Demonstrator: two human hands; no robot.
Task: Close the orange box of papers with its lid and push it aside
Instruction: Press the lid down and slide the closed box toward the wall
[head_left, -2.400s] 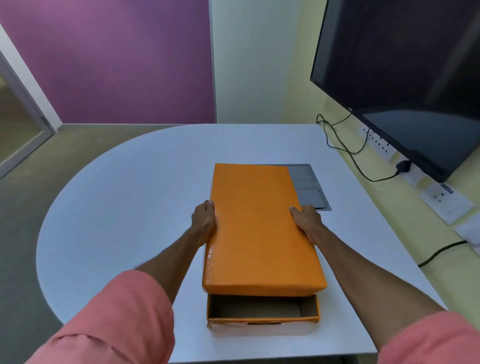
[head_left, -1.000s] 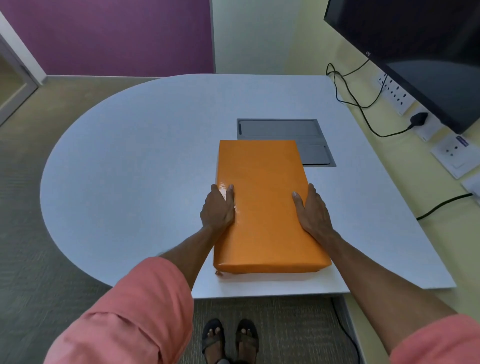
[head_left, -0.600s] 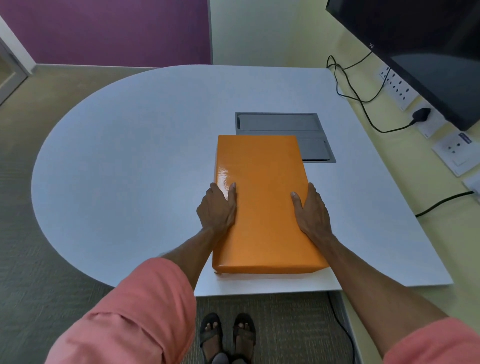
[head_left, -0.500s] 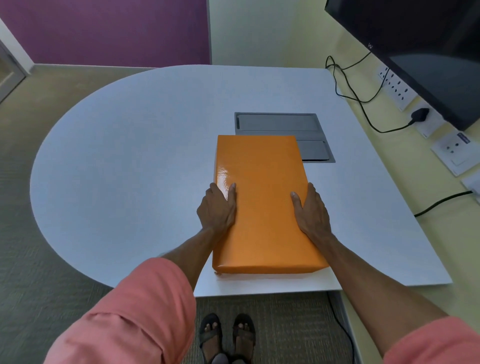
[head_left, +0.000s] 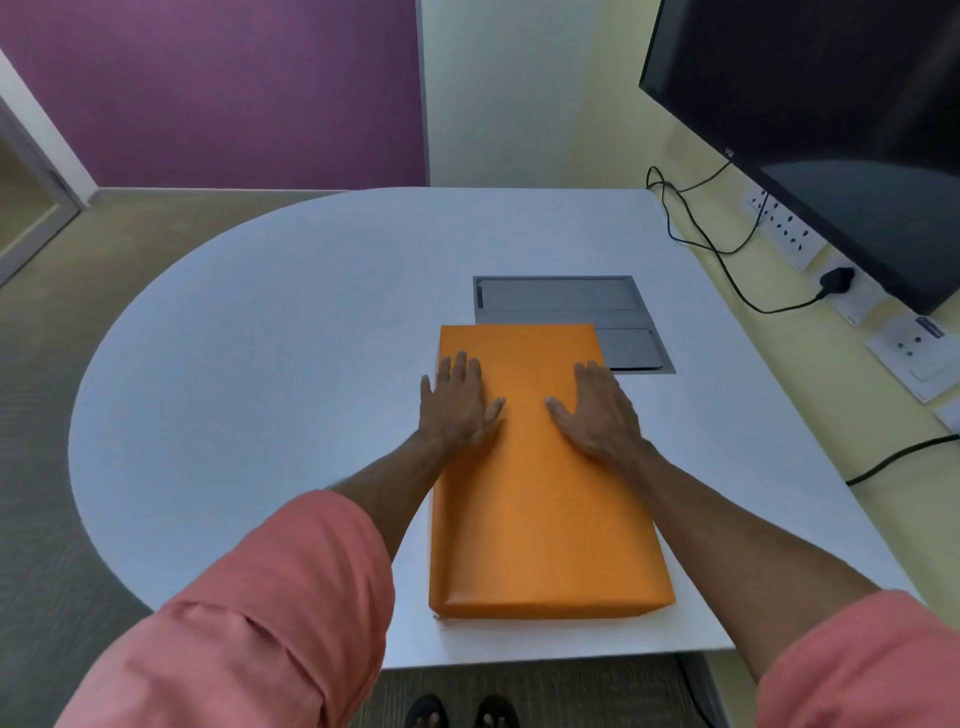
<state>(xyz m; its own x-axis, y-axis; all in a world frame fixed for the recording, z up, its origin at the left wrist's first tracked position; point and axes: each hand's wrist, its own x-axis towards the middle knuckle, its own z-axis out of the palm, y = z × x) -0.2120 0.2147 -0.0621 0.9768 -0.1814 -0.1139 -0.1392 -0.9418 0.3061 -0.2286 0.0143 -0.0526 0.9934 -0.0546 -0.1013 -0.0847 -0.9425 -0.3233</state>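
The orange box lies lengthwise on the white table, its orange lid fully down over it, so the papers inside are hidden. A sliver of the pale base shows at the near left corner. My left hand rests flat on the lid's far left part, fingers spread. My right hand lies flat on the far right part, fingers spread too. Neither hand grips anything; both palms press on top of the lid.
A grey cable hatch is set into the table just beyond the box's far end. A black monitor hangs on the right wall, with sockets and black cables below it. The table's near edge lies close to the box.
The lid has come fully down onto the box. Both hands have moved from the lid's side edges to lie flat further forward on top.
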